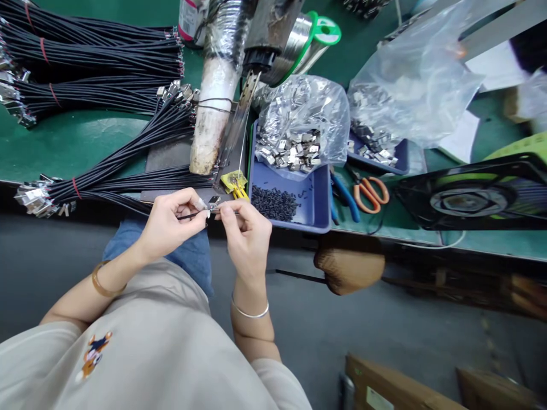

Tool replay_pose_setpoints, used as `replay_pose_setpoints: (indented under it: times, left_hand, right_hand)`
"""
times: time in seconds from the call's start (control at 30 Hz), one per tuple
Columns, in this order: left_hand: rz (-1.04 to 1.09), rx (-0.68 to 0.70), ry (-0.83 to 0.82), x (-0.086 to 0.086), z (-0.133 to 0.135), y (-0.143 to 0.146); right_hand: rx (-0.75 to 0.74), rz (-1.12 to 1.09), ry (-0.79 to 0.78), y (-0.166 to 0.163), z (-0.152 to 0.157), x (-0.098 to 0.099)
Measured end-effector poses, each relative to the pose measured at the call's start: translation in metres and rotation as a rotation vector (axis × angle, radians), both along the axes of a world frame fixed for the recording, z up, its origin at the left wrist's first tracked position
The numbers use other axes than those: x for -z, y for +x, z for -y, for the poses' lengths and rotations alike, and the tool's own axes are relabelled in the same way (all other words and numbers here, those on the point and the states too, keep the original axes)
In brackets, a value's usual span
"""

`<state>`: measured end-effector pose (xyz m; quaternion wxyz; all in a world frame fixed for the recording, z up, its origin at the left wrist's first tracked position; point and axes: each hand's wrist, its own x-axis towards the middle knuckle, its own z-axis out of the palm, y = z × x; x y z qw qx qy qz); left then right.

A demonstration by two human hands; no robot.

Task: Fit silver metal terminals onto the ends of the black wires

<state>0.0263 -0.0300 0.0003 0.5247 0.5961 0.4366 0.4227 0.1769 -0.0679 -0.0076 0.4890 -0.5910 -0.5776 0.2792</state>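
Red-tied bundles of thin black cables [106,42] look finished here, loose silver connectors [299,152] sit bagged, and this single black cable [187,216] seems mid-assembly! Left hand [171,222] pinches it near its end; right hand [248,236], fingers closed, grips a small silvery metal piece [213,200], right between both sets of fingertips.

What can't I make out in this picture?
In the head view:
Whether black cable touches metal piece: too small, partly covered by left hand and right hand.
Black pieces in blue tray: shapes too small.
Bottle: cut off by top edge.
Cardboard box: cut off by bottom edge.
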Motion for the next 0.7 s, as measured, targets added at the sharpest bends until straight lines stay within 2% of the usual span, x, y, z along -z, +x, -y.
replay_pose_setpoints:
  times: [0.17, 0.33, 0.4, 0.5, 0.6, 0.7]
  left_hand:
    - [-0.019, 0.014, 0.030, 0.002, 0.000, 0.000]
    - [-0.063, 0.045, 0.069, 0.002, 0.001, -0.003]
    - [-0.075, 0.082, 0.114, -0.002, 0.000, -0.006]
    - [-0.080, 0.151, 0.179, -0.009, -0.001, -0.012]
    - [-0.013, 0.175, 0.109, -0.012, -0.004, -0.016]
    - [0.072, 0.178, -0.036, -0.009, -0.007, -0.019]
  right_hand:
    - [0.003, 0.028, -0.006, -0.001, 0.001, -0.001]
    - [0.008, 0.177, 0.062, -0.003, 0.001, -0.005]
    - [0.038, 0.164, 0.047, -0.002, 0.000, -0.006]
    - [0.060, 0.040, -0.058, 0.003, -0.001, -0.006]
    - [0.007, -0.086, -0.102, 0.006, -0.001, -0.004]
    - [0.027, -0.054, 0.035, 0.005, 0.001, -0.004]
